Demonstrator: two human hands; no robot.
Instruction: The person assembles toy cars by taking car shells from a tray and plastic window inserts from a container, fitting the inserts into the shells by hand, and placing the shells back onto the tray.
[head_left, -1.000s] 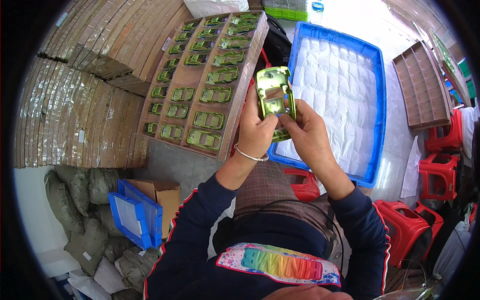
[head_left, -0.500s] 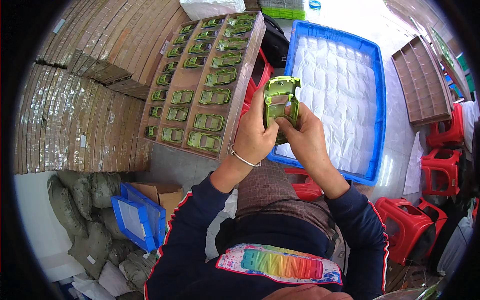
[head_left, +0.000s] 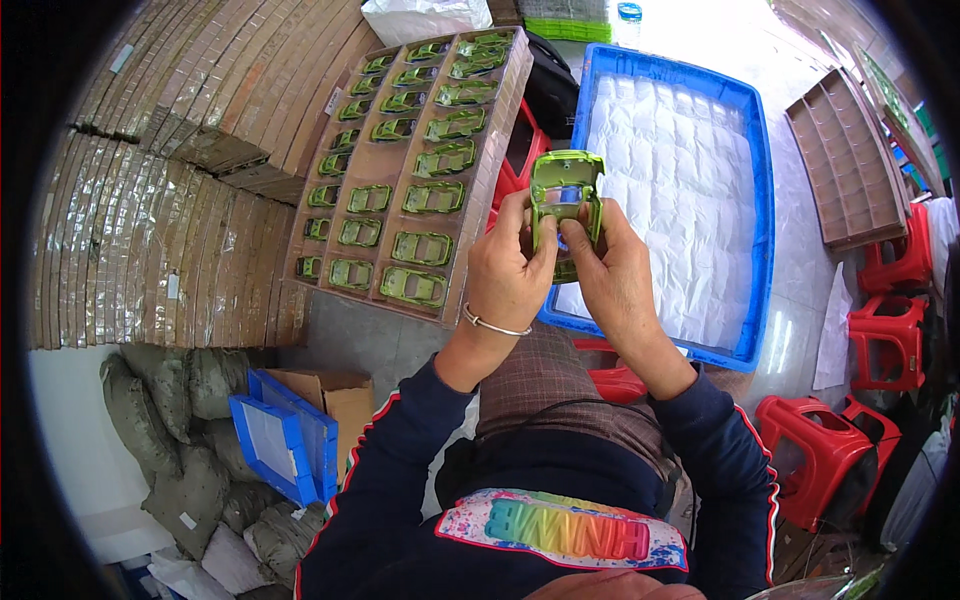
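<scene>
A green toy car body shell is held upright in front of me, its hollow inside showing. My left hand grips its left side, thumb pressed against the shell. On the other side, my right hand holds the shell too, its thumb close to the left one near the lower middle. Fingers behind the shell are hidden. To the left, a brown divided tray carries rows of similar green car shells. Beyond my right hand lies a blue-rimmed tray lined with white quilted sheets.
Stacks of brown trays rise at the left. Grey-green sacks and blue crates are at lower left. Red stools stand at the right, below a brown compartment tray. A bottle stands at the top.
The car shell has tilted slightly in my hands, and my thumbs have shifted on it. My left wrist has moved slightly right and down. Both hands keep hold.
</scene>
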